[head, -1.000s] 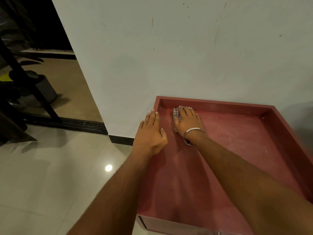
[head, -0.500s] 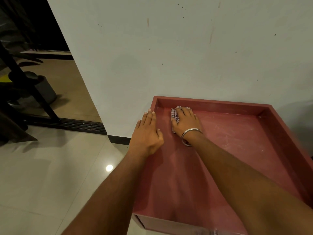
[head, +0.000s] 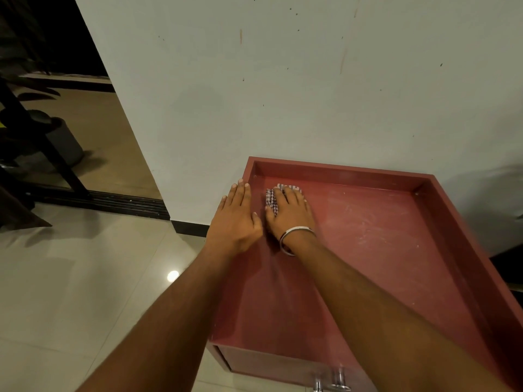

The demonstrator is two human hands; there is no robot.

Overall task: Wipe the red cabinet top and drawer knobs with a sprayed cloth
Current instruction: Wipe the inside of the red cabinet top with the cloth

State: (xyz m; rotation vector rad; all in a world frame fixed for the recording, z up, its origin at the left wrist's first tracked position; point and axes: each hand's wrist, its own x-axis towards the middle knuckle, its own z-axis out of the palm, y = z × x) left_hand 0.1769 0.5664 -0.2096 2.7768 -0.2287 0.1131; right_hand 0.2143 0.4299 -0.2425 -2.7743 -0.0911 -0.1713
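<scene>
The red cabinet top (head: 368, 250) is a shallow tray with raised rims on the left, back and right. My right hand (head: 291, 213), with a metal bangle at the wrist, presses flat on a checked cloth (head: 271, 200) in the back-left corner of the top. Only the cloth's far and left edges show past my fingers. My left hand (head: 235, 219) lies flat on the left rim, fingers together, holding nothing. Two metal drawer knobs (head: 331, 381) show at the bottom edge on the cabinet front.
A pale wall (head: 311, 94) stands right behind the cabinet. Glossy floor tiles (head: 85, 292) spread to the left. A dark doorway with a sliding track (head: 113, 203), a grey pot (head: 63, 142) and a black frame lie at far left.
My right hand and the cloth have stayed in the back-left corner, shifting only slightly. My left hand keeps its place on the left rim. My head has tilted down, bringing the knobs into view.
</scene>
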